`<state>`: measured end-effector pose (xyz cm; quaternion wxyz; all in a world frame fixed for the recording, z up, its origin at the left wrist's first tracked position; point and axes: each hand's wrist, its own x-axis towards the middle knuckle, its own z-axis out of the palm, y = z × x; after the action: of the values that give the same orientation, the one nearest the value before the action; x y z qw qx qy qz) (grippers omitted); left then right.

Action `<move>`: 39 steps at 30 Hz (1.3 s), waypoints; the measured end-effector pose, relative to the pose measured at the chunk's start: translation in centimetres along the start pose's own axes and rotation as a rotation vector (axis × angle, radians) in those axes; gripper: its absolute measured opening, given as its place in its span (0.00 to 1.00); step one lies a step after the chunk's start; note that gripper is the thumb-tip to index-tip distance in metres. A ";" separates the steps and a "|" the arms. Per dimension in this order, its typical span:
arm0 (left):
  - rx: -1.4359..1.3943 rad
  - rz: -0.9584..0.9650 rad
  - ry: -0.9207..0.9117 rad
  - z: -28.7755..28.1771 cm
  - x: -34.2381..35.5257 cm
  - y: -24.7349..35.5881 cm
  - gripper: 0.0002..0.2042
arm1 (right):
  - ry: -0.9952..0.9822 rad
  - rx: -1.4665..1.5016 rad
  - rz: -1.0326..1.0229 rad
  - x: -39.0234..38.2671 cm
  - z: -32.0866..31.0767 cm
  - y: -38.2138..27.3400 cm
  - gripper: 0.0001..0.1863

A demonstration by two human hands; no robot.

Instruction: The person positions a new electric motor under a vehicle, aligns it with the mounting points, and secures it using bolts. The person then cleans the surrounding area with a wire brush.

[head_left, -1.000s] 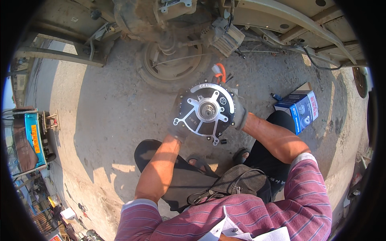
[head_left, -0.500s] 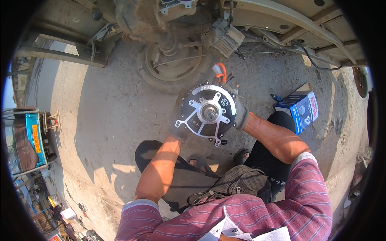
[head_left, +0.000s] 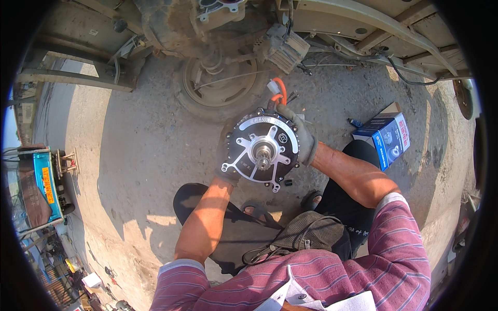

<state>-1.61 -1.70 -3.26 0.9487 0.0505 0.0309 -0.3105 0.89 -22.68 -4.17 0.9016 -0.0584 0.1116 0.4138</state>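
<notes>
I hold a round electric motor (head_left: 243, 160) in the air in front of me, its black and silver face and splined shaft (head_left: 263, 161) toward me. My gloved left hand (head_left: 224, 168) grips its left rim, mostly hidden behind it. At the upper right rim, my gloved right hand (head_left: 305, 136) is closed round the edge, fingers partly behind the housing. Thick orange cables (head_left: 280, 89) with a white connector (head_left: 273, 87) stick out from the motor's top beside the right hand.
Ahead stands a dusty vehicle underside with a wheel (head_left: 222, 85), a finned metal box (head_left: 287, 47) and a frame rail (head_left: 381, 23). An opened blue and white carton (head_left: 386, 140) lies by my right knee. Far left is a blue vehicle (head_left: 45, 181).
The motor has tilted and shifted slightly left, its shaft now pointing lower. Both hands keep hold, and more of the right hand shows along the upper right rim.
</notes>
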 end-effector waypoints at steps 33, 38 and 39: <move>0.363 0.057 0.209 -1.7 0.5 -0.5 0.27 | 0.051 0.033 -0.006 -0.2 0.0 -0.7 0.26; 0.515 0.105 0.271 -2.2 0.5 -0.9 0.26 | 0.063 0.029 -0.010 -0.5 0.5 -0.5 0.27; 0.541 0.113 0.277 -2.2 0.5 -0.9 0.25 | 0.029 0.039 -0.002 -0.6 0.5 -0.5 0.27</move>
<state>-1.81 -2.41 -5.56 0.9033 0.3447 0.0734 -0.2446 0.97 -23.32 -3.55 0.9014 -0.0469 0.1327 0.4095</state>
